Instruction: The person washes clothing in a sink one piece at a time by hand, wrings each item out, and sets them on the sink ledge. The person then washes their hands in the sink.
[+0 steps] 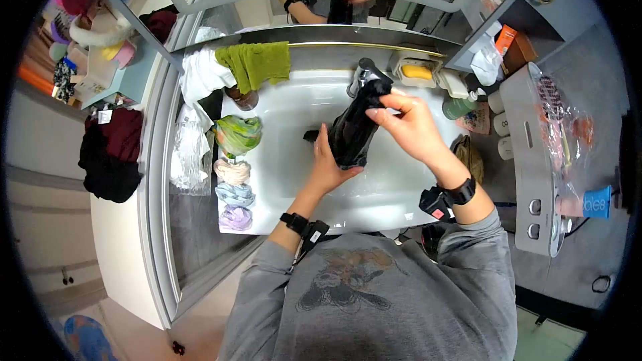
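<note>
A dark, shiny black cloth [354, 127], wet-looking and bunched lengthwise, is held over the white sink [281, 93] close to the faucet [367, 70]. My left hand [329, 168] cups its lower end, thumb and fingers on either side. Near the top end, my right hand [409, 124] pinches the fabric between thumb and fingers. The kind of garment cannot be made out. Part of the faucet is hidden behind the cloth. A small dark piece [311, 136] sticks out to the left of my left fingers.
Along the sink's left edge lie a green patterned cloth bundle [238, 135] and several pale bundles [234, 194]. An olive towel [254, 65] hangs behind. Yellow soap [417, 72] sits in a dish. At right are a green bottle [460, 104] and a grey organizer [535, 160].
</note>
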Demonstrator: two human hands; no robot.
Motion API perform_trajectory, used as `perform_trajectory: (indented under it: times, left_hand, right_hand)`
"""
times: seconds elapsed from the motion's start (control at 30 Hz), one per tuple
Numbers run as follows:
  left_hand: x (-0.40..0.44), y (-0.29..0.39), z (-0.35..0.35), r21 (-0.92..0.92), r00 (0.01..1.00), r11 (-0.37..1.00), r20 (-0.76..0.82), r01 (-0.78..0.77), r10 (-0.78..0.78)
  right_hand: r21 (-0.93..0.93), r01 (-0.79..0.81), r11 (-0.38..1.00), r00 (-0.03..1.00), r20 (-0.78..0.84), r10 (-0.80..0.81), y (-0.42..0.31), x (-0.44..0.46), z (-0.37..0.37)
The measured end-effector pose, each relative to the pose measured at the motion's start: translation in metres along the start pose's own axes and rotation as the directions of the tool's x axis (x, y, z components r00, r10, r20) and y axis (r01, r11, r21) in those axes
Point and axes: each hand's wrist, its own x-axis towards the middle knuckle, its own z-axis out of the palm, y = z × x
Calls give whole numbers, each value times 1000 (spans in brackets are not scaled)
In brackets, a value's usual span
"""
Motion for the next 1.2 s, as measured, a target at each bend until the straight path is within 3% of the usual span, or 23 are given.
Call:
perform_trajectory:
  times: [0.07,0.13,0.17,0.2,0.27,0.33,0.4,0.53,0.6,0.67,0.7,0.77,0.8,0.83,0.87,0.9,0.93,0.97,1.0,1.03,1.07,1.13,1.2]
  left_hand:
    - [3,-16,20,-80,999,996,-23,-28,27]
    - [13,-27,36,-32,999,999,-32,-18,17]
    - [23,-27,38,-195,998,979,-1,-58,59]
    - [28,-18,34,-200,998,978,7,-66,69]
    - [32,-2,21,-264,998,963,-55,-53,40]
    - [34,-3,13,-224,994,972,-98,-68,47]
    - [35,-10,7,-363,993,932,-113,-15,-28]
    - [36,7,-2,-369,995,927,-88,-67,37]
    - [36,24,-2,-419,992,908,-111,12,-64]
    - [32,33,1,-409,992,912,-109,14,-64]
    - [29,37,2,-416,991,909,-118,11,-66]
    - [20,49,5,-426,989,905,-137,-8,-56]
    - [15,56,5,-449,986,893,-161,-29,-49]
    - [10,67,2,-464,989,886,-122,14,-79]
    - [5,68,4,-452,990,892,-119,17,-80]
    - [1,69,6,-521,986,852,-109,54,-130]
    - [-3,68,6,-587,979,805,-97,90,-180]
    - [-6,65,5,-722,961,680,-81,127,-265]
    - [-6,58,1,-718,959,684,-85,129,-270]
    - [-6,47,-8,-844,902,504,-58,185,-428]
    - [-4,35,-16,-933,824,296,-1,203,-566]
    - [-4,-5,-27,-951,812,209,66,226,-579]
    - [-11,-44,-32,-940,803,80,235,330,-548]
  right_hand:
    - [-6,-10,1000,999,-42,9,-26,-1,-13]
    - [143,-29,989,993,-110,45,-34,-3,-22]
    - [119,-52,991,988,-139,69,-33,-5,-29]
    - [96,-75,993,981,-170,91,-30,-9,-38]
    - [191,-170,967,945,-245,215,-11,-21,-56]
    - [328,-294,898,845,-351,405,17,-41,-66]
    - [472,-328,818,753,-392,529,76,-70,-63]
    - [662,-509,550,674,-91,733,200,-124,-5]
    - [791,-603,108,579,340,741,195,-124,28]
    - [771,-538,-341,257,535,805,142,-101,51]
    - [770,-533,-350,261,543,798,145,-100,61]
    - [722,-525,-449,686,672,278,163,-102,89]
    - [718,-524,-458,688,674,269,175,-105,112]
    - [915,-402,40,838,350,419,189,-110,138]
    - [821,-192,538,929,-25,370,195,-109,155]
    - [973,-225,-44,844,218,490,190,-101,156]
    - [972,-227,-55,845,225,486,185,-99,155]
    - [944,-266,-194,738,329,590,180,-98,153]
    - [901,-281,-330,607,433,666,176,-97,150]
    - [897,-201,-393,692,414,591,189,-93,159]
    - [896,-206,-393,692,417,590,202,-96,161]
    - [819,-297,-490,631,554,543,180,-93,141]
    - [808,-360,-466,659,574,486,164,-90,132]
